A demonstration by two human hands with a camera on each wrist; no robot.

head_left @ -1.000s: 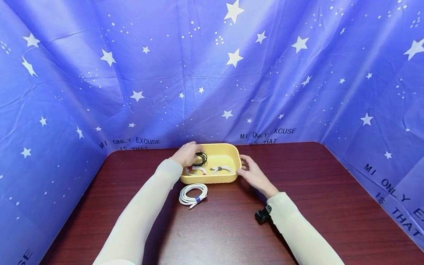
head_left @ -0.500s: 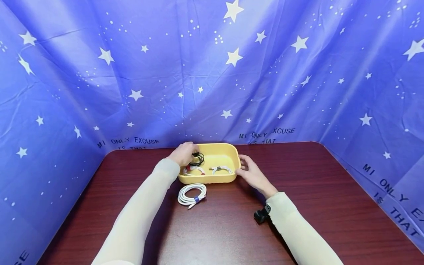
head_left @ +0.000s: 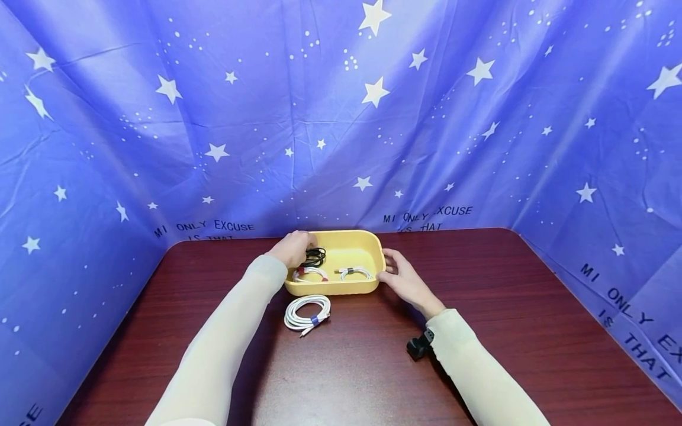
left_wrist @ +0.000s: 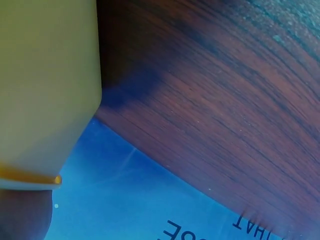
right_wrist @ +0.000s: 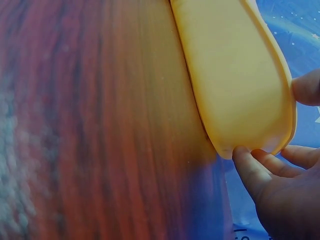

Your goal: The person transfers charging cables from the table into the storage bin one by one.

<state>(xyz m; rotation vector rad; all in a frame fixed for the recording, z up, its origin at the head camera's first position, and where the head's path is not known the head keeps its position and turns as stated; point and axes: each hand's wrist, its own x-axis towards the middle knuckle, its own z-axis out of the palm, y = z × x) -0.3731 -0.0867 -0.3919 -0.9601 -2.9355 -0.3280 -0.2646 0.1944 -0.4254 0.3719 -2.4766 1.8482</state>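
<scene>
In the head view a yellow plastic storage box stands at the back of the table. My left hand reaches over its left end and holds a coiled black cable low inside; the fingertips are partly hidden. A white cable with red ties lies at the box's front left, and a white cable with a dark tie at front right. My right hand holds the right end from outside, thumb and fingers spread on the wall. Before the box lies a coiled white cable with a blue tie.
The dark red wood-grain table is enclosed by a blue star-print curtain at the back and sides. The box stands close to the back curtain. A black wrist camera sits at the right cuff.
My left hand has shifted slightly left and down in the box along with the black cable. The right hand stays at the box's right end. The whole view drifts a little.
</scene>
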